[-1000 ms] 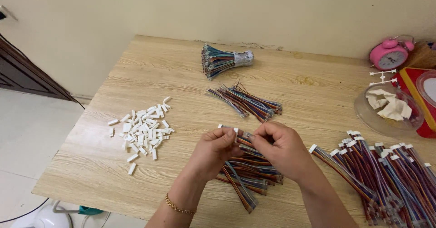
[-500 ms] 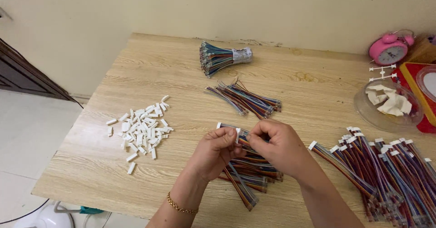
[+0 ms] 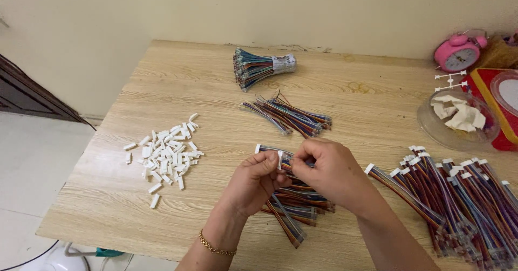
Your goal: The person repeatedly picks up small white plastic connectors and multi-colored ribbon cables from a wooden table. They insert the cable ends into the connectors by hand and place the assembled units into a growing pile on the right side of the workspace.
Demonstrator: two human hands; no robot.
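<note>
- Our left hand [image 3: 258, 178] pinches a short multicoloured wire lead [image 3: 272, 152] whose free end carries a small white connector housing [image 3: 258, 148], sticking out to the left.
- Our right hand [image 3: 329, 168] meets the left just above the table, its thumb and fingers closed on the same lead near a second white piece at the fingertips.
- A gold chain bracelet [image 3: 216, 245] sits on the left wrist.
- Directly beneath both hands lies a loose pile of bare wire leads [image 3: 294, 209] on the wooden table [image 3: 189, 87].
- To the left, well apart, is a scatter of white plastic connector housings [image 3: 164, 153].
- On the right, a big heap of leads with white connectors fitted [image 3: 453, 195].
- Farther back, a small spread of leads [image 3: 291, 114] and a taped bundle of wires [image 3: 259, 66].
- At the far right stand a clear bowl of white scraps [image 3: 458, 121] and a pink alarm clock [image 3: 458, 52].
</note>
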